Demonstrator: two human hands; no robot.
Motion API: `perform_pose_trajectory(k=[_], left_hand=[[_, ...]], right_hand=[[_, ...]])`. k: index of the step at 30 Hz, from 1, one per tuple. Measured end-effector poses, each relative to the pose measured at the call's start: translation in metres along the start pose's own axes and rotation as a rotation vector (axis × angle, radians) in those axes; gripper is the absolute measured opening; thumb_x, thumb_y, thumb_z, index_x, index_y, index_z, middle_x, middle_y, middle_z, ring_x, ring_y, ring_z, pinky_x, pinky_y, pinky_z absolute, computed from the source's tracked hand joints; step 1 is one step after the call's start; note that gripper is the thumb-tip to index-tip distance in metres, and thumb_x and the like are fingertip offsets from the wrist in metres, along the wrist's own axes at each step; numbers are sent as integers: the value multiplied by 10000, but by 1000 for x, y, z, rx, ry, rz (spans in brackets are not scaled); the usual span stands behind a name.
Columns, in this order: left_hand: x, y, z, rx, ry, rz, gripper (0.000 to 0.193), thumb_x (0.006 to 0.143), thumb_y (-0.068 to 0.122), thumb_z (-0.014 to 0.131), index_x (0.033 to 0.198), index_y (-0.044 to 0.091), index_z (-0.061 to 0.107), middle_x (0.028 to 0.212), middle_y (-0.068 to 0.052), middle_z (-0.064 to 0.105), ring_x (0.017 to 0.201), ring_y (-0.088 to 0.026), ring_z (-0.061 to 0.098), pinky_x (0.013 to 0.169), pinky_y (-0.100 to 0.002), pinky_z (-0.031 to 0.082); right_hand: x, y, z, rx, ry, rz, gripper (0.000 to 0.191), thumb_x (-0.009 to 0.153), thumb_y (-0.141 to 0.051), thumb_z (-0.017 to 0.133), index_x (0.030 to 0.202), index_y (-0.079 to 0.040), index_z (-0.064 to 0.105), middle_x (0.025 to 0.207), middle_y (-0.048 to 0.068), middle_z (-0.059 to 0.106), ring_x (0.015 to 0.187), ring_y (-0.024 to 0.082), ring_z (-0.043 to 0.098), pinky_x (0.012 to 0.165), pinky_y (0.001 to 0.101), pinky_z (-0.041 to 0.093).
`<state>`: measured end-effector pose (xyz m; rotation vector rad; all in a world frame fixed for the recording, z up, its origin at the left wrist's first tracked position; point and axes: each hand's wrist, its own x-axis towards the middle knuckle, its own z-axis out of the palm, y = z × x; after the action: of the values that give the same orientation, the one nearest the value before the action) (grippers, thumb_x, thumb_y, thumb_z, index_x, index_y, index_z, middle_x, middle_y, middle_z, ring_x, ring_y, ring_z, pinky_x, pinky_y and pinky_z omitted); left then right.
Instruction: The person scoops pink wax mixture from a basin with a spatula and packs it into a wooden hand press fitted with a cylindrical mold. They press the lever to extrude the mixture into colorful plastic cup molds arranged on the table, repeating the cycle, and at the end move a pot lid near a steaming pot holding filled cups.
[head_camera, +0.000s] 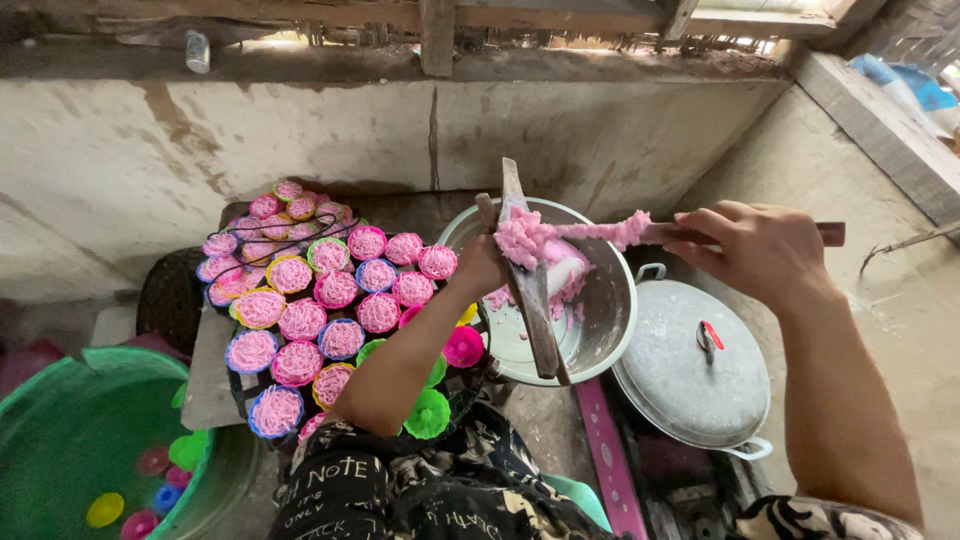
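My left hand (480, 268) grips a wooden press (528, 285) that stands tilted over a metal bowl (610, 300). My right hand (755, 250) holds a wooden stick (830, 234) smeared with pink dough (560, 238) and presses the dough against the top of the press. More pink dough lies inside the bowl. To the left, several small coloured cups (300, 300) filled with pink noodle nests are laid out on a tray.
A metal pot with a lid (690, 370) sits at the right of the bowl. A green tub (70, 430) of water with loose cups is at the lower left. Empty green cups (428, 412) lie near my knee. A concrete wall (300, 130) is close behind.
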<state>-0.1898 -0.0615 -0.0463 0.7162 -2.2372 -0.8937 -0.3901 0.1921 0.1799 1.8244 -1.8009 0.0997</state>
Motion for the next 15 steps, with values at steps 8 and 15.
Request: perform_pose_trajectory(k=[8,15], left_hand=[[-19,31,3,-18,91,92,346,740,231,756,1076,148,749,1123,-207,701,1022,-423,662,875,-509,543],[-22,28,8,23,12,106,335,757,254,762,1078,157,760,1155,-192,687,1081,-400,646,900,-490,539]], right_hand=[[36,-24,-12,-31,-483,31,418,936,-605,561,1063,-267,772,921,-38,777,763,235,745,638,397,577],[54,-77,-6,-128,-435,-176,409,1010,-542,534,964,-186,731,846,21,716,824,219,719,698,370,554]])
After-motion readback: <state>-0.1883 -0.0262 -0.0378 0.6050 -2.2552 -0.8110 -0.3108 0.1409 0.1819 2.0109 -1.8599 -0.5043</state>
